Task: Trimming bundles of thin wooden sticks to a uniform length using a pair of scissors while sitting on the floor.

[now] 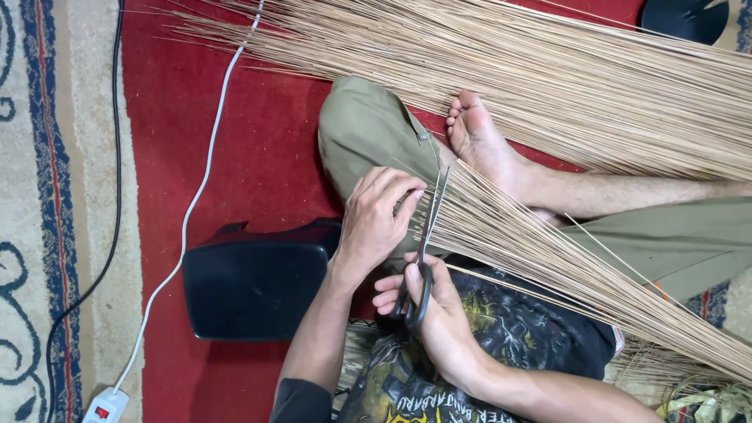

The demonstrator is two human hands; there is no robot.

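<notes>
My left hand (377, 219) grips the cut ends of a bundle of thin tan sticks (564, 262) that lies across my lap and runs off to the lower right. My right hand (432, 309) holds black-handled scissors (421, 258), fingers through the loops. The blades point up and are slightly parted at the bundle's ends, right beside my left fingers. My bent knee in olive trousers (368, 133) and my bare foot (479, 141) lie just beyond the hands.
A large pile of the same tan sticks (509, 70) spreads across the red carpet (258, 149) at the top. A black rectangular object (254, 290) sits left of my arm. A white cable runs to a power strip (106, 406) at lower left, with a black cable beside it.
</notes>
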